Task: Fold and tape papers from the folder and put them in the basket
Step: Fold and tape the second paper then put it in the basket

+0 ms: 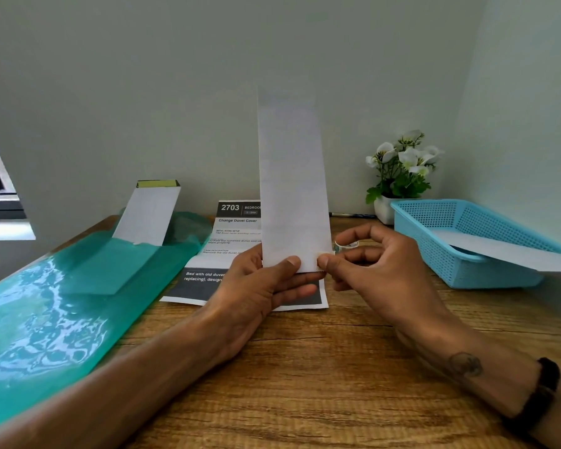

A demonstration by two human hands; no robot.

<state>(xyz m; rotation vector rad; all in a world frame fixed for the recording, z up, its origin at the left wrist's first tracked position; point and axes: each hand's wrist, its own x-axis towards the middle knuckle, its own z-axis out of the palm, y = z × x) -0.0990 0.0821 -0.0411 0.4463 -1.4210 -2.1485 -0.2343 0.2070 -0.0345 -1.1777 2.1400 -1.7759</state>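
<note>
While the left hand (266,280) grips the folded paper (293,189) upright by its bottom edge, the right hand (370,264) pinches a tape piece (325,253) onto its lower right corner; the basket (460,241) sits far right, nearer the right hand.

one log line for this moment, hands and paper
left hand: holds folded white paper strip upright | right hand: pinches tape piece at strip edge | blue plastic basket: holds one strip
</note>
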